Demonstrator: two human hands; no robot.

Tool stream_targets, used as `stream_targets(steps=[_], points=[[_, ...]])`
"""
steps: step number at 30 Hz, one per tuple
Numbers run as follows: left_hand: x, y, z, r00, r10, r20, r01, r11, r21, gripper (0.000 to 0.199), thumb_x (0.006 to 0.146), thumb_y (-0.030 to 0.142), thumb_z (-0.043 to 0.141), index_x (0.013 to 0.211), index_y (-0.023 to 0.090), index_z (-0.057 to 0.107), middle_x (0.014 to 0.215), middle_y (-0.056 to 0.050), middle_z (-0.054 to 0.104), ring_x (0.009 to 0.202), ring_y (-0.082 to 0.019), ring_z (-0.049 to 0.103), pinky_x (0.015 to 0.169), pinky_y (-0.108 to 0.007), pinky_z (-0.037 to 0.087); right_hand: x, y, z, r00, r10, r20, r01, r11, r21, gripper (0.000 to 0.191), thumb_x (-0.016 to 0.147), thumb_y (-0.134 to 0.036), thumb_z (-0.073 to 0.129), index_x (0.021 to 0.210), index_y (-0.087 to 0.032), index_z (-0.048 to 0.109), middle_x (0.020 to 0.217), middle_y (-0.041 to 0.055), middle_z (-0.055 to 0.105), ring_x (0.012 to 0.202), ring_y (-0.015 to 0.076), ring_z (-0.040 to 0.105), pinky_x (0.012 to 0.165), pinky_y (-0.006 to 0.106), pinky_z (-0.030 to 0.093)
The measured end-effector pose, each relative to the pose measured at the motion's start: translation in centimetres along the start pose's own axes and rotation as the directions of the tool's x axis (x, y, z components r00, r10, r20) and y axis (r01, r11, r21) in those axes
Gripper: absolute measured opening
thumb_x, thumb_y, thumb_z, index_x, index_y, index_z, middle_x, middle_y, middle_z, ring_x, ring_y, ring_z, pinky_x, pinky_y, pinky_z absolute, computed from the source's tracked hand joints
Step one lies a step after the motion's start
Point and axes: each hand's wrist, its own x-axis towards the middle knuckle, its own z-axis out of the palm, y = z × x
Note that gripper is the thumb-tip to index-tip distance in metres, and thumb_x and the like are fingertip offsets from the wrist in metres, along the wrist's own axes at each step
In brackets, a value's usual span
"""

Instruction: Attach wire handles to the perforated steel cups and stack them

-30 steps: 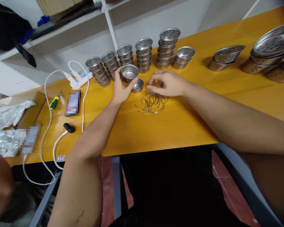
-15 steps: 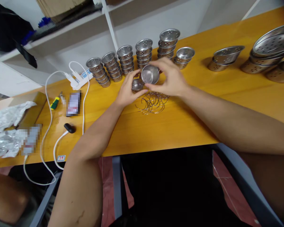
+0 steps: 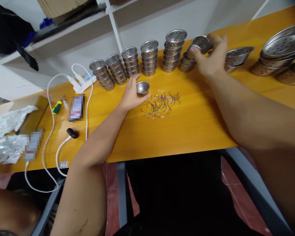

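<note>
My left hand [image 3: 131,95] rests on the table with its thumb and fingers apart. Between them stands a small metal cup [image 3: 143,88], upright; the hand is not closed round it. My right hand [image 3: 212,60], slightly blurred, pinches a perforated metal cup [image 3: 201,44] by its side. That cup is tilted, just above a short stack of like cups [image 3: 186,65]; whether the two touch I cannot tell. A loose tangle of thin curved wires [image 3: 161,105] lies in front of the small cup.
Several stacks of perforated cups [image 3: 149,59] line the back of the table. Larger perforated metal cups [image 3: 272,68] stand at the right. White cables [image 3: 87,111], a power strip [image 3: 82,85], a phone [image 3: 76,108] and plastic bags [image 3: 9,144] lie leftward. A neighbour's arm [image 3: 12,209] shows lower left.
My right hand has moved right and back, carrying the metal cup from beside my left hand to the short stack. The small cup and wires are now uncovered. My left hand has hardly moved.
</note>
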Motion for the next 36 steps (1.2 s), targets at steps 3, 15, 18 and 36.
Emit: stream_targets(steps=[3,15,18,36], points=[[-0.7,-0.6,0.4,0.996,-0.094,0.005,0.094,0.995,-0.029,0.125,0.081,0.072,0.11,0.176,0.026,0.043,0.177,-0.028,0.06,0.171,-0.052,0.06,0.148,-0.078,0.044,-0.7,-1.9,-0.1,0.999,0.024,0.047,-0.021,0.998,-0.056,0.048,0.122,-0.056,0.071,0.149,-0.017,0.08,0.162,0.0274,0.067,0.158,0.0349,0.064,0.127,0.057,0.052],[0.1,-1.2,0.2,0.998,0.053,-0.015,-0.052,0.998,0.024,0.097,0.089,0.049,0.104,0.166,0.031,0.049,0.167,-0.02,0.06,0.165,-0.046,0.062,0.148,-0.069,0.046,1.7,0.9,1.0,0.935,0.33,0.131,-0.322,0.944,-0.078,0.074,0.1,-0.017,0.103,0.164,-0.004,0.07,0.169,0.0321,0.067,0.151,0.0294,0.071,0.129,0.041,0.05],[0.2,0.1,-0.2,0.995,0.088,-0.038,-0.087,0.996,0.027,0.092,0.088,0.056,0.105,0.161,0.032,0.055,0.156,-0.016,0.061,0.158,-0.045,0.064,0.144,-0.068,0.051,1.0,1.3,0.6,0.972,0.211,0.101,-0.214,0.976,0.026,0.075,0.11,-0.025,0.093,0.172,-0.001,0.059,0.171,0.0372,0.061,0.159,0.0326,0.064,0.137,0.045,0.045],[0.2,2.6,-0.5,0.992,0.121,0.037,-0.119,0.991,-0.061,0.085,0.097,0.092,0.077,0.152,0.03,0.055,0.144,-0.013,0.075,0.136,-0.036,0.078,0.12,-0.055,0.065,-8.4,-12.8,0.4,0.636,-0.486,0.6,0.283,0.87,0.404,0.068,0.111,-0.062,0.071,0.165,-0.022,0.068,0.169,0.0243,0.069,0.143,0.0507,0.074,0.122,0.07,0.062]])
